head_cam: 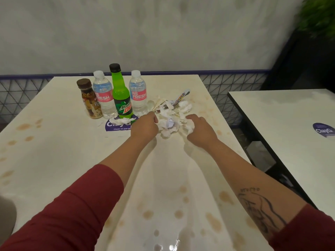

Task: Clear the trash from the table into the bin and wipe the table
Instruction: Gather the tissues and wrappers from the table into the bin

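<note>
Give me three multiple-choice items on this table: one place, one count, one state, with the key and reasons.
1. The paper pile lies: A right of the bottles; B left of them; C on the floor.
2. Bottles standing on the table: A two; B four; C six.
3. The green bottle is: A capped, upright; B tipped over; C uncapped.
Key: 1 A, the pile sits beside the right-hand water bottle; 2 B, one brown, two water, one green; 3 A, its black cap is on and it stands.
</note>
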The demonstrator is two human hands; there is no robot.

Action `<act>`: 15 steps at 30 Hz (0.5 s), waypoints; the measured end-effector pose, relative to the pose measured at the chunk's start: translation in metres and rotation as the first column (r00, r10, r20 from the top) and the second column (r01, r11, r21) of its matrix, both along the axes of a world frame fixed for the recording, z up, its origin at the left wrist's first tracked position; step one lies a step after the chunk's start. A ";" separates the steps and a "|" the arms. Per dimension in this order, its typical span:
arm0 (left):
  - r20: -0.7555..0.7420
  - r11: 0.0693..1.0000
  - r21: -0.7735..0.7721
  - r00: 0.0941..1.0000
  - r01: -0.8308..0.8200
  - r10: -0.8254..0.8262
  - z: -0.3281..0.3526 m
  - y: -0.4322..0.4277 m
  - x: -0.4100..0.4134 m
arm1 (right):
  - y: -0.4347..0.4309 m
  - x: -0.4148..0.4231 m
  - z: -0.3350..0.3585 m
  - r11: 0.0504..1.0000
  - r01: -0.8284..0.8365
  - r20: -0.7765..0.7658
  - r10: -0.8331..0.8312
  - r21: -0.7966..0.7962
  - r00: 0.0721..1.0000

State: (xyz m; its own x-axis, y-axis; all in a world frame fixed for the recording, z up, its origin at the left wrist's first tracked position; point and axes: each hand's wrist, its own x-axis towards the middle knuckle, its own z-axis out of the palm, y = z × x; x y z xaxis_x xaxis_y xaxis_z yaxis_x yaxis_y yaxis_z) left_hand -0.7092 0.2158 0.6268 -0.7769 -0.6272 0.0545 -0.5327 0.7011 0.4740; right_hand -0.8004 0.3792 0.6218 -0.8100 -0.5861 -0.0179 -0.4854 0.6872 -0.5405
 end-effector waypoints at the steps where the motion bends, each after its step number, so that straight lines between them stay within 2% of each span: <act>1: -0.005 1.000 -0.013 1.000 0.002 -0.002 0.000 0.002 -0.003 | 0.002 0.000 0.000 1.000 -0.013 0.013 0.013 0.002 1.000; 4: -0.016 0.998 -0.043 0.999 0.051 -0.052 -0.002 0.008 -0.013 | 0.008 0.003 0.003 1.000 0.003 0.061 -0.003 -0.010 0.998; 9: 0.112 0.968 -0.128 0.973 0.217 -0.204 -0.010 0.016 -0.029 | 0.013 0.007 0.006 0.999 0.034 0.022 -0.035 0.033 0.999; 12: 0.153 0.955 -0.179 0.966 0.236 -0.210 -0.012 0.016 -0.035 | 0.016 0.006 0.005 0.997 0.082 0.054 -0.082 -0.001 0.995; 15: 0.134 0.948 -0.195 0.964 0.253 -0.230 -0.011 0.018 -0.035 | 0.018 0.007 0.006 0.996 0.086 0.013 -0.086 0.008 0.996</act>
State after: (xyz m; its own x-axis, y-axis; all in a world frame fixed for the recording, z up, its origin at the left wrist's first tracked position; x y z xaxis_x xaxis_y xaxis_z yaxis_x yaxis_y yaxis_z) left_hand -0.7445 0.2337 0.6159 -0.9120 -0.4040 0.0710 -0.3754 0.8917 0.2529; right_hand -0.7938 0.3969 0.6278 -0.8572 -0.5139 -0.0331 -0.4168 0.7302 -0.5414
